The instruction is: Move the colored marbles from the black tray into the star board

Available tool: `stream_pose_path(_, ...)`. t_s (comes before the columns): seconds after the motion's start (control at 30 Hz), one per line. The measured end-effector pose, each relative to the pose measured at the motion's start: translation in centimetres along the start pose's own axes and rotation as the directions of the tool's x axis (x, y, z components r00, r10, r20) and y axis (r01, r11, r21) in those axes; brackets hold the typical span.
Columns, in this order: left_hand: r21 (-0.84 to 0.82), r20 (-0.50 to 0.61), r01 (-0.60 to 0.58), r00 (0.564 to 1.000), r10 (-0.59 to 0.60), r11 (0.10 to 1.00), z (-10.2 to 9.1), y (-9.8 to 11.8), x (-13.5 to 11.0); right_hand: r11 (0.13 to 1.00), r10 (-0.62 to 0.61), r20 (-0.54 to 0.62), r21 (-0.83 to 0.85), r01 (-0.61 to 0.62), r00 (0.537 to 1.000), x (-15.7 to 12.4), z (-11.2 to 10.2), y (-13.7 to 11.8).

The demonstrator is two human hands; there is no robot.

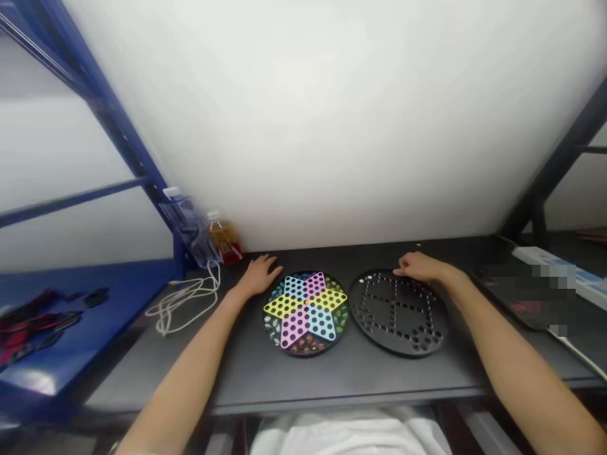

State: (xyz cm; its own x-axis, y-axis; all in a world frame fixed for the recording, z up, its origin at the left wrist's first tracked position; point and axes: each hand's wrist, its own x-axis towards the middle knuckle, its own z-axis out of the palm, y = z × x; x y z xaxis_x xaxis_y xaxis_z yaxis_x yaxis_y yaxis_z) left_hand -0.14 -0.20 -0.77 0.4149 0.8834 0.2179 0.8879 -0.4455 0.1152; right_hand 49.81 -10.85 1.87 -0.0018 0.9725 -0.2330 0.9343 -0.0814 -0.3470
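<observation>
A round Chinese checkers board (305,314) lies on the dark tabletop, with a star of pink, yellow and blue points. Coloured marbles (308,344) sit in the pockets around the star. To its right is a black round board (397,316) with lines of holes and two small white pieces (365,279) near its far left rim. My left hand (258,275) rests on the table beside the star board's far left edge, fingers spread. My right hand (418,266) is over the black board's far rim, fingers curled together; anything inside them is hidden.
A white cable (190,292) lies coiled at left, before a clear bottle (190,224) and an amber-coloured bottle (224,239). A blue surface (61,341) with red and black items adjoins on the left. At right lie a dark flat object (515,294) and a long white box (569,275).
</observation>
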Motion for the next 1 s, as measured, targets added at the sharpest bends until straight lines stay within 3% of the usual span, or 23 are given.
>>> stream_pose_path(0.13,0.007,0.0,-0.009,1.0,0.009,1.0,-0.1,0.1,0.0,0.99,-0.069,-0.118,-0.131,0.054,0.991,0.0,0.3,-1.0)
stream_pose_path(0.33,0.014,0.008,-0.003,1.0,0.002,1.0,-0.2,0.3,-0.1,0.972,-0.097,-0.291,-0.234,0.027,0.952,-0.3,0.8,-2.8)
stream_pose_path(0.7,0.015,0.0,-0.012,1.0,0.012,1.0,-0.2,0.2,-0.1,0.961,-0.097,-0.309,-0.276,0.008,0.946,-0.8,1.2,-4.6)
stream_pose_path(0.83,0.016,0.004,-0.011,1.0,0.011,1.0,-0.1,0.2,-0.1,0.949,-0.147,-0.387,-0.314,0.019,0.91,-1.3,1.4,-5.9)
stream_pose_path(0.93,0.015,0.001,-0.007,1.0,0.007,1.0,-0.1,0.2,-0.1,0.955,-0.238,-0.452,-0.268,0.123,0.86,-2.0,2.0,-7.8)
stream_pose_path(1.0,0.012,0.004,-0.005,1.0,0.005,1.0,0.0,0.2,-0.1,0.94,-0.341,-0.467,-0.193,0.282,0.816,-2.8,2.6,-9.5)
